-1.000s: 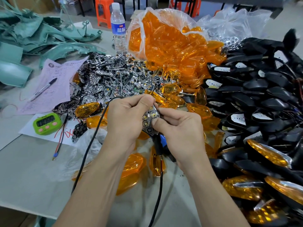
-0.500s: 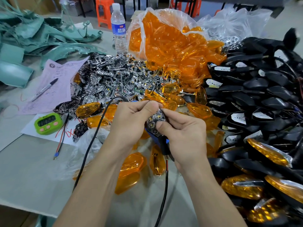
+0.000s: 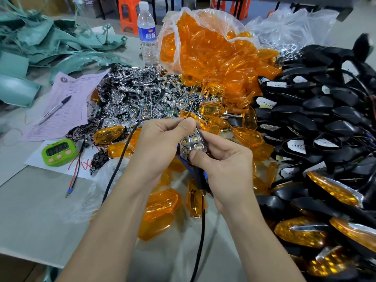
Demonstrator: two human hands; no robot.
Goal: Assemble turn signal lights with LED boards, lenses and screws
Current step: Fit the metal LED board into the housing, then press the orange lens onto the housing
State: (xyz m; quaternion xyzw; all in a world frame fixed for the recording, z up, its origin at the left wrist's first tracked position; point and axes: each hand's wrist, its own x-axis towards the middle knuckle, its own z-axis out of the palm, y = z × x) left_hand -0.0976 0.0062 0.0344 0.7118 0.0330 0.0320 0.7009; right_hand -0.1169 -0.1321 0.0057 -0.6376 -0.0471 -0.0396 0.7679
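Observation:
Both hands meet at table centre over a chrome reflector with LED board (image 3: 192, 145). My right hand (image 3: 225, 169) holds the piece from the right, thumb and fingers curled around it. A black cabled tool with a blue body (image 3: 200, 178) also sits in that palm. My left hand (image 3: 160, 147) pinches something small at the reflector's top edge; a black cable (image 3: 120, 167) runs past its wrist. Loose amber lenses (image 3: 160, 202) lie under the hands. Black housings (image 3: 317, 123) are heaped at the right, chrome reflectors (image 3: 138, 94) at the back left.
A plastic bag of amber lenses (image 3: 205, 47) stands at the back, a water bottle (image 3: 147, 35) beside it. A green timer (image 3: 59, 152), a pen (image 3: 55, 109) on pink paper and green plastic parts (image 3: 40, 43) lie left. Assembled lights (image 3: 333, 190) sit at the right front.
Both hands, still holding the reflector, shifted slightly away from me and to the right. The left fingers now pinch at its top edge.

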